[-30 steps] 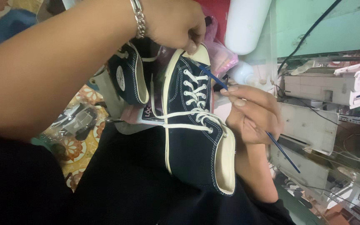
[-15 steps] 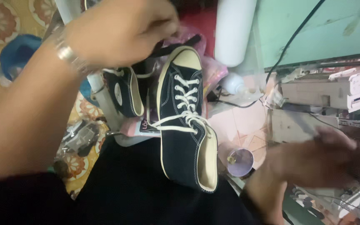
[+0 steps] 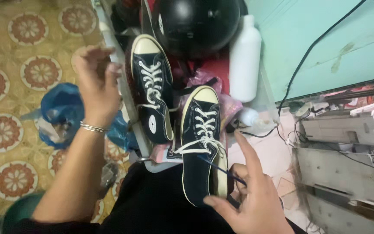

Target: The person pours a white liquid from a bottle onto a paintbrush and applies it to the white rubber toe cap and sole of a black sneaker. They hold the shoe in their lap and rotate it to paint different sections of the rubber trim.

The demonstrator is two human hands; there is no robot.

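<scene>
Two dark navy canvas high-top sneakers with white laces sit at the middle of the frame, and the work in hand looks like sewing along the sole of the nearer one. At left, over the patterned yellow floor tiles (image 3: 5, 130) and a crumpled blue plastic bag (image 3: 61, 112), the left hand (image 3: 94, 89) is raised, its fingers (image 3: 111, 71) loosely curled and gripping nothing I can make out; a silver bracelet (image 3: 92, 127) circles the wrist. Just right of it stands the farther sneaker (image 3: 152, 93), toe pointing up the frame, below a black round helmet (image 3: 200, 26). The nearer sneaker (image 3: 202, 143) lies on the person's black-clad lap at lower centre. A white plastic bottle (image 3: 244, 60) stands upper right of the shoes. At lower right the right hand (image 3: 247, 197) is spread, forefinger up, with a thin blue needle-like tool (image 3: 221, 170) running from the shoe's side under its fingers; whether it is pinched I cannot tell. The next move would seem to call for drawing the thread tight and steadying the shoe. Half a second ago the left hand was higher at the toe and the right was blurred farther right.
</scene>
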